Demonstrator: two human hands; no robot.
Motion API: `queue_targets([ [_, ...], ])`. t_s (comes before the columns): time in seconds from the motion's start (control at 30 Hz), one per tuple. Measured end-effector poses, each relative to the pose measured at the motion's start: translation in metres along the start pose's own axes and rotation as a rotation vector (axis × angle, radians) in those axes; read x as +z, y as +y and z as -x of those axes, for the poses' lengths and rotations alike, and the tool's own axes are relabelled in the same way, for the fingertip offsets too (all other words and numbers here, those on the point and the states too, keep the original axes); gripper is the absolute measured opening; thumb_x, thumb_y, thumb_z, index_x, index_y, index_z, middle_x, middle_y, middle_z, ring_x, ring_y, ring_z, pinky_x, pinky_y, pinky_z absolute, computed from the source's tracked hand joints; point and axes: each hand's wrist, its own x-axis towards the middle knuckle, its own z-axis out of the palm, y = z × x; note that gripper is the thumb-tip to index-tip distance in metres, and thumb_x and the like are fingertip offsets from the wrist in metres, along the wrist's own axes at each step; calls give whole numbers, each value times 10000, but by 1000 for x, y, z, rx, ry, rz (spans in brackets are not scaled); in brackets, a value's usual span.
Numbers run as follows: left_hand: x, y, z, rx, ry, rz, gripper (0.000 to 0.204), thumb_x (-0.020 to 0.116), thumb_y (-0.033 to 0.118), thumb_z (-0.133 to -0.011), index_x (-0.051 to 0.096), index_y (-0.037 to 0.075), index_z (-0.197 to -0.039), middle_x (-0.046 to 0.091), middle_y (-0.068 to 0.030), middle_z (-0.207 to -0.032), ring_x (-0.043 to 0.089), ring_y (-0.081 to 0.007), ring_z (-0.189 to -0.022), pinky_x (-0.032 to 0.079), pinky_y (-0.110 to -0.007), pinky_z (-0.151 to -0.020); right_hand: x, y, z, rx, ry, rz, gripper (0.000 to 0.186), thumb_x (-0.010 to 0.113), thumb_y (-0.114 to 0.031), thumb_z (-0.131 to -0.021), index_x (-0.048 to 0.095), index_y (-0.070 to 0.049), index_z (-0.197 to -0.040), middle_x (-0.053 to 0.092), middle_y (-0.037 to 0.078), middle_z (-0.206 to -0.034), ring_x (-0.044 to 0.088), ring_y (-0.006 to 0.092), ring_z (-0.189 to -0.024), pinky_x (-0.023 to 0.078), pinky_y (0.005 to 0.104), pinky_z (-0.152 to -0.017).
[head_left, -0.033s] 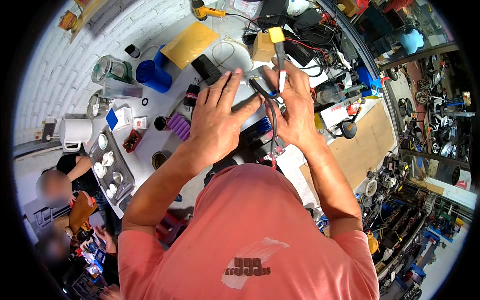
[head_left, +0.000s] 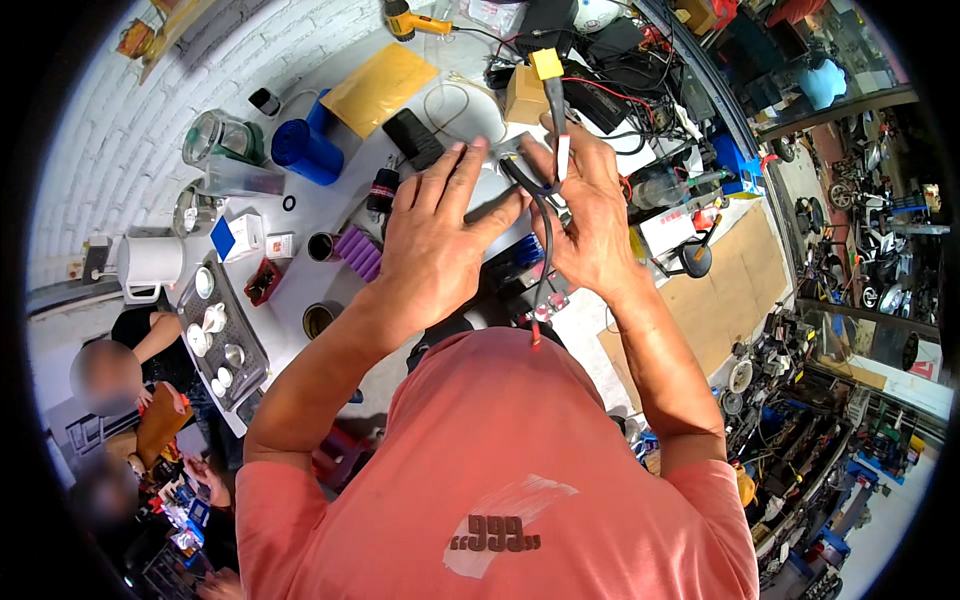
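Left hand: loose, fingers fanned out, the left hand (head_left: 430,235) has its thumb tip right by the cable; can't tell if it touches. I'd pinch the loop lightly there, no hard squeeze.
Black cable: the black cable (head_left: 547,255) loops between the two hands, with a tail dropping toward the shirt front (head_left: 480,440). Imo ease that bend out gently; a tight kink is hard on wire.
Yellow connector: the yellow connector (head_left: 546,64) sticks up beyond the right fingers. Better to handle by the plug body than tug on the lead.
Right hand: the right hand (head_left: 590,210) is gripping the cable, a white strip (head_left: 563,158) showing by its fingers. Decent anchor, so I'd let this one steady while the other shapes.
Kettle: one, white (head_left: 150,262).
Tray: one grey tray (head_left: 248,328), roughly six pieces of teaware (head_left: 214,318) on it, some overlapping.
Purple block: one, ridged (head_left: 358,253).
Envelope: one, yellow (head_left: 380,88).
Phone-like slab: one, black (head_left: 413,138).
Yellow heat-gun-shaped tool: one (head_left: 402,22).
Carton: one small brown carton (head_left: 527,95).
Loose wires: right-side pile's too tangled to count, sorry.
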Motion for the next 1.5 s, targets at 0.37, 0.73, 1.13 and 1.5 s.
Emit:
queue_targets([
  [0.37, 4, -4, 2, 6, 26, 61, 534, 768, 37, -861, 818, 152, -1380, 478, -149, -1810, 465, -418, -1619, 403, -608, -1229, -3, -5, -4, -76, -78, 88, 636, 781, -59, -821, 766, -77, -1457, 633, 206, -1627, 644, 450, -1417, 553, 551, -1151],
  [0.73, -12, -40, 48, 195, 290, 566, 206, 803, 121, -903, 870, 41, -1080, 794, -113, -1401, 631, -392, -1501, 481, -616, -1252, 32, 21, 121, 685, 267, -319, 378, 703, -67, -1096, 713, 63, -1451, 753, 180, -1384, 720, 239, -1224, 599, 386, -1021],
  [1.13, 50, -178, 164, -842, 429, 553, 289, 811, 149, -1069, 678, -23, -878, 583, -41, -858, 515, -122, -785, 438, -335, -701, 69, -15, 160, 881, -151, -197, 128, 775, -103, -1099, 823, 16, -1100, 827, 144, -1012, 770, 215, -877, 611, 388, -809],
  [1.5, 87, -116, 173, -844, 101, 674, 219, 827, 103, -1026, 742, 17, -1209, 755, -122, -1114, 736, -239, -972, 594, -364, -857, 58, -8, 146, 904, -379, -82, 344, 795, -274, -1099, 821, 37, -1246, 857, 192, -1189, 822, 306, -1048, 624, 427, -919],
])
